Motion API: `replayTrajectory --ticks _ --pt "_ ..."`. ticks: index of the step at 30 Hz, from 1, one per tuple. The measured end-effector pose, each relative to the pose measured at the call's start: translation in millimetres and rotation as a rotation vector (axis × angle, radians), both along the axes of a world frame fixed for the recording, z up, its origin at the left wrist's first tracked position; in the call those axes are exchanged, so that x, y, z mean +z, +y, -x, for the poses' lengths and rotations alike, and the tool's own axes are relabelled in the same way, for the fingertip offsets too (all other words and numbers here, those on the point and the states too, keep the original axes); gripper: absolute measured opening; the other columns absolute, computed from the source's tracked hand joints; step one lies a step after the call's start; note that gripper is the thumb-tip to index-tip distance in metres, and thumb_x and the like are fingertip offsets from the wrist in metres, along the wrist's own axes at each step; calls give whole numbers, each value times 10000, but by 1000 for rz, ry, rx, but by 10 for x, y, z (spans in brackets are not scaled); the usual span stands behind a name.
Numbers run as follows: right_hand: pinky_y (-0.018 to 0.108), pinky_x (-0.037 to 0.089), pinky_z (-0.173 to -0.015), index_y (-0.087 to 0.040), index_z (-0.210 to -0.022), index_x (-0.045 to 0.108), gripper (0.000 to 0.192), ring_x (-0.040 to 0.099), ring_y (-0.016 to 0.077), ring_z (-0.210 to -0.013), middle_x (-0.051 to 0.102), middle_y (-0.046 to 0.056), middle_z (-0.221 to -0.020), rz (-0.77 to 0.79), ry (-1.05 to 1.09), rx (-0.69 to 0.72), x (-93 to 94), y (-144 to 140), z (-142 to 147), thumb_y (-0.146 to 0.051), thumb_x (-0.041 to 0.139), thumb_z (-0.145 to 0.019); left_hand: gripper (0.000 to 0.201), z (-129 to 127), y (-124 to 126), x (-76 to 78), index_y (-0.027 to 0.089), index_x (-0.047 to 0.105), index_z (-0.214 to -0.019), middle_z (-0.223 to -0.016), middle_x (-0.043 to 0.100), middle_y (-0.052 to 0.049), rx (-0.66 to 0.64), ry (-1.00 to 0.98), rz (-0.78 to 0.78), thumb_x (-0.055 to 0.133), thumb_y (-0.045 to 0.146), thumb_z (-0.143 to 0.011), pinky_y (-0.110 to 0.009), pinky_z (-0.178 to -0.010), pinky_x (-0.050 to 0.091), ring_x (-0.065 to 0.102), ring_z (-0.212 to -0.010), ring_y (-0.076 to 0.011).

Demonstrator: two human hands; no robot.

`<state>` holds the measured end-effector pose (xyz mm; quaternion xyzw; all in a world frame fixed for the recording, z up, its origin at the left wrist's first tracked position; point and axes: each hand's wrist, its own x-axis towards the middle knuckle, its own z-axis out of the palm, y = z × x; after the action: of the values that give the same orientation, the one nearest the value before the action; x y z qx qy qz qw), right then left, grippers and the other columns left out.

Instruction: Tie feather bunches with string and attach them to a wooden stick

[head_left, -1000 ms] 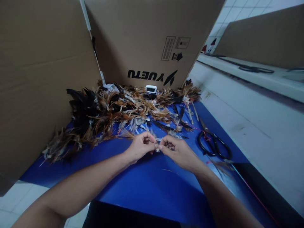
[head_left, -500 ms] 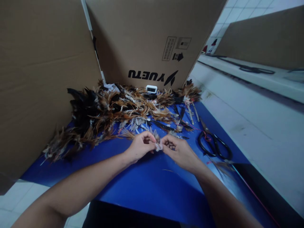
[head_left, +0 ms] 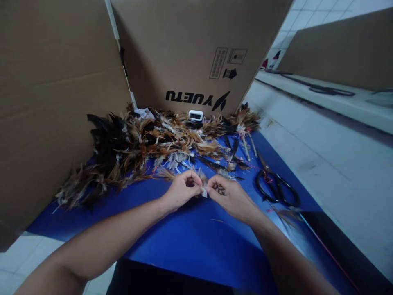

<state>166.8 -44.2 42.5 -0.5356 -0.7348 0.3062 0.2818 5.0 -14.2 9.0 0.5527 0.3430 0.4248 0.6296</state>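
Note:
Between my two hands is a small brownish feather tuft point(head_left: 202, 176) with a white, paper-like piece point(head_left: 204, 192) at its lower end. My left hand point(head_left: 184, 188) is closed in a pinch on the tuft, thumb against forefinger. From the other side, my right hand point(head_left: 229, 192) pinches at the white piece with thumb and forefinger. Its other fingers are curled. Exactly where each fingertip grips is too small to make out. Just beyond my hands lies a large heap of brown, black and white feathers point(head_left: 172, 141).
Black-handled scissors point(head_left: 278, 186) with red thread lie to the right on the blue tabletop point(head_left: 190, 241). A small white digital display point(head_left: 195, 115) sits at the back against the cardboard point(head_left: 184, 53). Two thin sticks point(head_left: 246, 148) show beside the feathers at the right.
The white piece between my fingers has changed shape and now hangs as a small flap. My right fingertips have shifted slightly left. The surrounding things are unmoved.

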Motion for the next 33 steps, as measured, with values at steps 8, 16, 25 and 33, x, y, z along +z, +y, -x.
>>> replayTrajectory --ticks 8,16,25,33 --pt "211 337 -515 -201 -748 532 88 446 96 -560 519 -41 -620 -15 -13 2 2 10 4 -225 483 -817 182 9 4 -3 135 510 -714 -657 560 15 8 9 -48 671 205 -666 -209 -577 405 501 -580 -66" --pt "212 335 -513 -209 -751 523 80 442 94 -561 505 -52 -618 -11 -17 -8 -15 14 9 -233 488 -819 155 17 5 -5 137 515 -705 -674 565 20 32 52 -87 661 167 -661 -204 -601 396 503 -610 -64" --pt "214 338 -530 -208 -747 522 80 446 97 -577 509 -49 -629 -44 -39 15 -6 8 10 -207 480 -816 152 10 17 -34 143 504 -710 -649 554 25 0 16 -67 648 176 -673 -208 -588 404 500 -583 -65" --pt "206 341 -525 -203 -739 532 85 461 92 -566 519 -47 -622 -57 -36 24 4 6 14 -182 484 -806 153 8 26 -64 144 500 -714 -642 544 24 -18 11 -61 644 179 -676 -207 -568 406 491 -570 -66"
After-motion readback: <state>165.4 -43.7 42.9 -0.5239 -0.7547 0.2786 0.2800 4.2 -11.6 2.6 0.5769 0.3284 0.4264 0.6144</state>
